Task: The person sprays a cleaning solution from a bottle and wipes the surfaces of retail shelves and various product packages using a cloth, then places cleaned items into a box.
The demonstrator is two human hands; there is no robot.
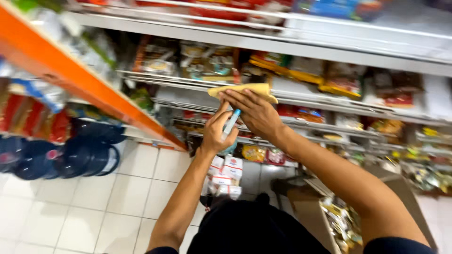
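Well, nearest to the viewer both forearms rise from dark sleeves and reach up and forward over the pale tiled floor [94,202], crossing slightly as they go. The left hand [217,133] is raised with the wrist bent back, its fingers curled shut around a small spray bottle [230,123] with a blue and white top that pokes out above the fist — the bottle's body is mostly hidden in the palm. Just above and touching it, the right hand [256,113] stretches further, palm down, fingers spread flat and pressed onto a yellow cloth [245,89] that lies on the front edge of a metal wire shelf [301,96]. The cloth is folded, one corner sticking out to the right past the fingertips. Below the hands, red and white cartons [226,174] stand stacked on the floor. To the left, an orange shelf edge [84,84] runs diagonally, with dark blue water jugs [70,157] lying beneath it. Beyond the hands, rows of packaged snacks [339,82] fill the shelves — blurred
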